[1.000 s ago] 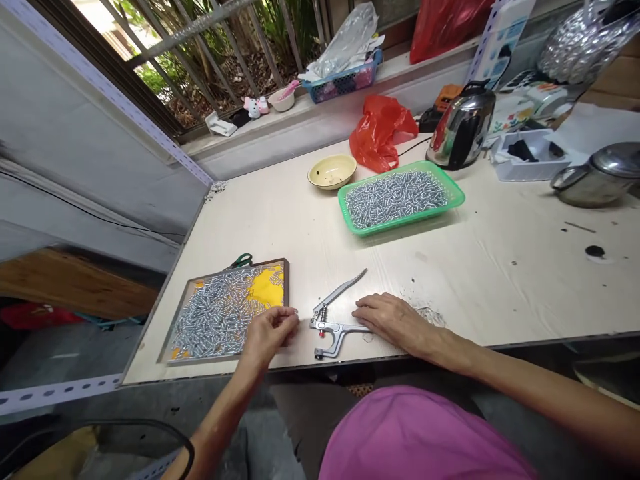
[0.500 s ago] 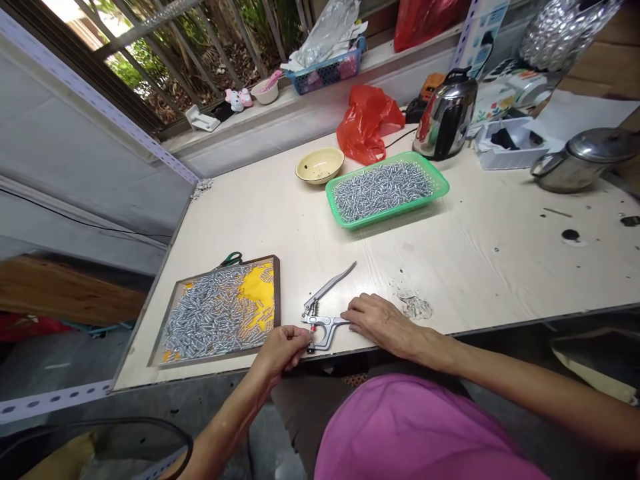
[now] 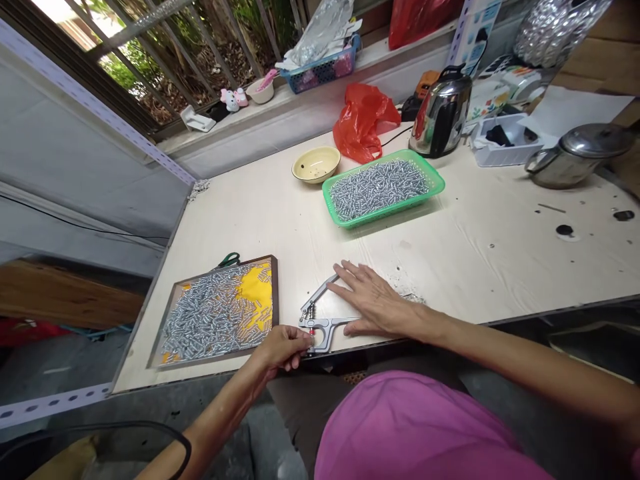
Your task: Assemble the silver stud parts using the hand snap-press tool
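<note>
A grey metal pair of hand-press pliers, with a spring and a red part at its jaw, lies near the table's front edge, its handles apart. At the jaw, my left hand is closed in a pinch; what sits between its fingertips is too small to make out. My right hand is open with fingers spread, the fingertips at the upper handle and the thumb by the lower one. Left of the pliers, a shallow tray with a yellow bottom holds many small silvery metal pieces.
Farther back stands a green plastic basket full of similar silvery pieces. Beside it are a cream bowl, a red plastic bag and an electric kettle. Green-handled scissors lie behind the tray. A metal teapot stands at right.
My right hand has shifted up and opened, from the lower handle to across both handles. My left hand stays pinched at the jaw. The view has shifted slightly.
</note>
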Available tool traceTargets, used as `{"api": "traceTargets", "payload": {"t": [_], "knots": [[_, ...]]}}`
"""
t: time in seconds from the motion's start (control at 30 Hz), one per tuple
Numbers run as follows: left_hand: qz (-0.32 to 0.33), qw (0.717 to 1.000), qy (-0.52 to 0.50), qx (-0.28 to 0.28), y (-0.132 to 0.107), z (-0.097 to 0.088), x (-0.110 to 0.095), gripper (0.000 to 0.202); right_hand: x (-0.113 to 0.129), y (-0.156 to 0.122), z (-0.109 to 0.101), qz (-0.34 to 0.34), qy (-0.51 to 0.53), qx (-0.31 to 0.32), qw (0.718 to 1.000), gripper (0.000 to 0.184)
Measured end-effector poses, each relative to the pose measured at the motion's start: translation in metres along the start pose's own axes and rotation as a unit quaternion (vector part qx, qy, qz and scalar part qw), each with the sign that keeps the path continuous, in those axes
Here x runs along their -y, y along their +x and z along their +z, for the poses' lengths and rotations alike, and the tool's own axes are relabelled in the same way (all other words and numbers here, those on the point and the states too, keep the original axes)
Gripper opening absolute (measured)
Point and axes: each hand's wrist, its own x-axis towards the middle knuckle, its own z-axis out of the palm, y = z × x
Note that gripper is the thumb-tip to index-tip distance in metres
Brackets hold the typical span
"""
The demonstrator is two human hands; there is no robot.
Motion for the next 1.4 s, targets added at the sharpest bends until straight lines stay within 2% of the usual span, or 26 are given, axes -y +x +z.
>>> {"api": "traceTargets", "payload": {"t": [0.07,0.13,0.27,0.47,0.53,0.6,0.67,0.7,0.73,0.8,0.9,1.0,1.07,1.2,1.3,1.4], "knots": [[-0.004,1.0,-0.007,-0.004,-0.002,0.001,0.0,0.045,-0.006,0.013,-0.004,-0.005,-0.019,0.034,0.999,0.099],[-0.012,1.0,-0.012,-0.008,-0.004,0.003,0.0,0.046,-0.008,0.023,-0.006,-0.014,-0.031,0.067,0.997,0.099],[-0.018,0.999,-0.022,-0.015,-0.007,0.005,-0.001,0.047,-0.002,0.026,-0.012,-0.012,-0.038,0.079,0.996,0.083],[-0.012,1.0,-0.001,-0.02,-0.005,0.004,0.006,0.05,0.008,0.011,-0.01,-0.012,-0.031,0.052,0.998,0.066],[0.014,0.996,0.067,-0.064,-0.008,0.004,0.008,0.047,0.009,0.008,-0.005,-0.016,-0.029,0.044,0.998,0.06],[0.093,0.967,0.178,-0.158,-0.014,0.007,0.009,0.042,0.008,0.006,0.0,-0.026,-0.029,0.035,0.999,0.055],[0.2,0.908,0.277,-0.241,-0.019,0.013,0.006,0.032,0.007,0.006,0.006,-0.032,-0.035,0.03,0.998,0.052],[0.252,0.879,0.312,-0.259,-0.02,0.017,0.003,0.027,0.007,0.006,0.009,-0.031,-0.038,0.03,0.998,0.052],[0.298,0.853,0.339,-0.264,-0.019,0.021,-0.001,0.027,0.006,0.006,0.011,-0.03,-0.041,0.03,0.998,0.052],[0.37,0.808,0.383,-0.254,-0.012,0.03,-0.009,0.04,0.006,0.006,0.014,-0.027,-0.041,0.028,0.998,0.054],[0.423,0.762,0.438,-0.221,0.006,0.037,-0.023,0.054,0.007,0.003,0.012,-0.013,-0.032,0.018,0.999,0.063],[0.427,0.742,0.484,-0.18,0.02,0.038,-0.032,0.056,0.01,-0.002,0.003,0.011,-0.027,0.006,1.0,0.077],[0.42,0.732,0.509,-0.17,0.024,0.037,-0.037,0.059,0.012,-0.006,-0.005,0.038,-0.035,0.012,0.999,0.078],[0.408,0.714,0.544,-0.167,0.024,0.035,-0.044,0.062,0.016,-0.009,-0.011,0.074,-0.054,0.032,0.995,0.057],[0.401,0.714,0.552,-0.155,0.023,0.036,-0.049,0.051,0.017,-0.009,-0.009,0.053,-0.055,0.014,0.997,0.043],[0.402,0.722,0.542,-0.151,0.023,0.036,-0.052,0.037,0.015,-0.006,-0.007,0.049,-0.047,0.027,0.997,0.029]]}}
